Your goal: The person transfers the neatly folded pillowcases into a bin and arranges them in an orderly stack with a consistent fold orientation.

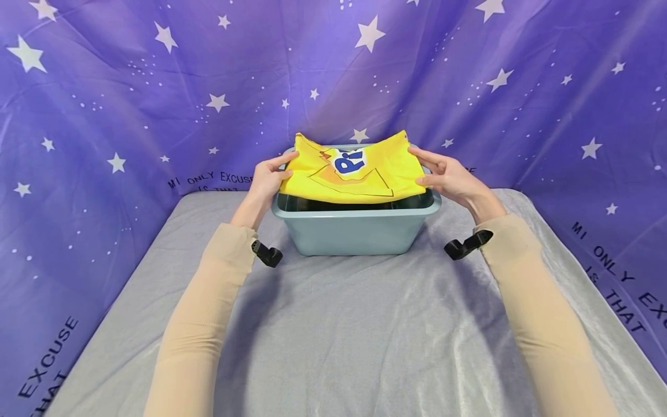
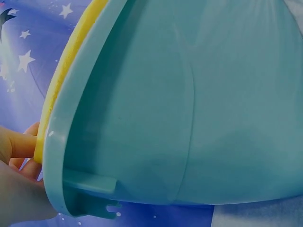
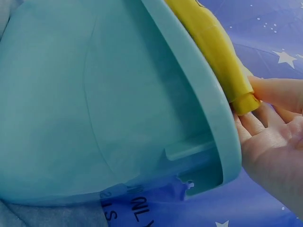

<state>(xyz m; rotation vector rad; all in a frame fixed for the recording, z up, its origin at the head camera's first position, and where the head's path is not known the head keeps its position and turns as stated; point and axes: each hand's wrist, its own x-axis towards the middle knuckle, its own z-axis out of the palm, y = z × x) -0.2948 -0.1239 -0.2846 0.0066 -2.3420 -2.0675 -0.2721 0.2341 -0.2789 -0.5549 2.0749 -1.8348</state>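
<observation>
A folded yellow cloth [image 1: 372,179] with a blue-and-white print and dark outlines spans the mouth of a blue-grey plastic basin [image 1: 354,231]. Its two far corners stick up and its middle sags. My left hand [image 1: 268,182] pinches the cloth's left edge between thumb and fingers, beside the basin's rim. At the opposite edge, my right hand [image 1: 452,176] pinches the cloth the same way. Both wrist views show the cloth's yellow edge [image 2: 71,61] just above the basin rim [image 3: 208,99]. Most of the basin's inside is hidden under the cloth; a dark strip shows at the front.
The basin stands towards the back of a table covered with grey cloth [image 1: 359,330]. Behind and at both sides hangs a purple curtain [image 1: 292,63] with white stars and lettering. A black wrist camera [image 1: 267,253] juts from the left cuff, another [image 1: 467,245] from the right.
</observation>
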